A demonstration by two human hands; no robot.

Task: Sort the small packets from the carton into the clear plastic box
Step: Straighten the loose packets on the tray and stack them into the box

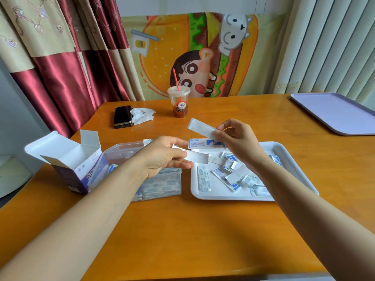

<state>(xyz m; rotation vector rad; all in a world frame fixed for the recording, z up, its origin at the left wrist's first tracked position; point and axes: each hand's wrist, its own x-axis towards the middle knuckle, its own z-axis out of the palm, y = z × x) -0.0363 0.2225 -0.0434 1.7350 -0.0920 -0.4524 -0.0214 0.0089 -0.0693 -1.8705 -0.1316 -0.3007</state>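
Observation:
My left hand (162,157) pinches a white strip packet (197,157) above the gap between the clear plastic box (121,151) and the white tray (288,157). My right hand (237,136) pinches a second white strip packet (200,127), lifted over the tray's far edge. The clear box lies partly under my left forearm and holds flat blue-and-white packets (162,187). The open carton (67,159), white inside and purple outside, stands left of the box. Several small packets (229,175) lie scattered in the tray.
A plastic cup with a red straw (179,102) stands at the table's far middle. A dark phone (122,116) and a crumpled tissue (142,115) lie far left. A lilac tray (336,112) sits at the far right corner. The orange table (192,230) is bare in front.

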